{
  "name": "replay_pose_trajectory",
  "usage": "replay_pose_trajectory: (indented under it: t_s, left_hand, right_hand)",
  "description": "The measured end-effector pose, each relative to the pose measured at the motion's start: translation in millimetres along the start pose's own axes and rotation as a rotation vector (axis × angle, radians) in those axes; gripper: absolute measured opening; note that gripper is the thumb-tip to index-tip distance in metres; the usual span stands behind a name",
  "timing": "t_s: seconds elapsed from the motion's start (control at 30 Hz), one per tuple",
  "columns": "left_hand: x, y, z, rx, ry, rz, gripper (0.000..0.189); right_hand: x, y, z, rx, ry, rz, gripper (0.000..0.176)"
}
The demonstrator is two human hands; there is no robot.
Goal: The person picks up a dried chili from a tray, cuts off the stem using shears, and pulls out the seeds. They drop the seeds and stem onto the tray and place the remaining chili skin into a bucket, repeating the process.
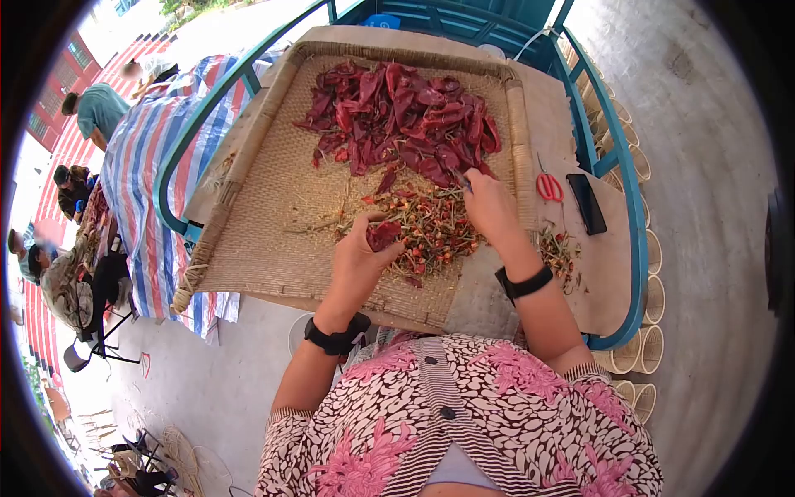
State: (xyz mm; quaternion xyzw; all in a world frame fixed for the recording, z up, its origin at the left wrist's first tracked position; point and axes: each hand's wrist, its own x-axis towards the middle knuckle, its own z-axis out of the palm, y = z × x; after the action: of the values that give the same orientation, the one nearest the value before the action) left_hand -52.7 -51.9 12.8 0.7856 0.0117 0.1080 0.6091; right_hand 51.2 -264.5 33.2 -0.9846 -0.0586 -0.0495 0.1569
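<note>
My left hand [364, 253] is closed around a dried red chili pepper [383, 236], low over the front of a woven tray [273, 215]. Farther right, my right hand [493, 207] has its fingers closed on a small tool with a grey-blue end [466, 180], most of it hidden by the fingers. That hand is at the near right edge of a heap of dried red chili peppers [397, 116]. Between and below the hands lies a pile of cut stems, seeds and red bits [435, 228].
Red-handled scissors [549, 187] and a black phone [587, 204] lie on the board [609, 273] right of the tray, near more stem scraps [560, 253]. Blue metal rails [633, 290] border the board. Striped sheeting [166, 157] and several people are off to the left.
</note>
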Motion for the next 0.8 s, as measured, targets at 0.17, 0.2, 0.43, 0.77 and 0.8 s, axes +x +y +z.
replay_pose_trajectory:
  t_s: [0.17, 0.2, 0.43, 0.77, 0.8]
  left_hand:
    - [-2, 10, -5, -0.03, -0.08, -0.208, 0.024]
    - [-1, 9, -5, -0.059, -0.082, -0.204, 0.024]
    - [0, 5, -2, -0.214, -0.137, -0.186, 0.019]
    - [18, 19, 3, -0.432, 0.058, -0.161, 0.027]
    - [19, 22, 4, -0.39, 0.047, -0.174, 0.028]
  right_hand:
    - [45, -9, 47, 0.091, -0.051, 0.068, 0.032]
    - [51, -17, 53, 0.092, -0.032, 0.08, 0.035]
    - [61, -31, 70, 0.103, 0.099, 0.057, 0.033]
    - [16, -25, 21, 0.911, -0.214, -0.038, 0.028]
    - [10, -28, 15, 0.974, -0.281, -0.027, 0.025]
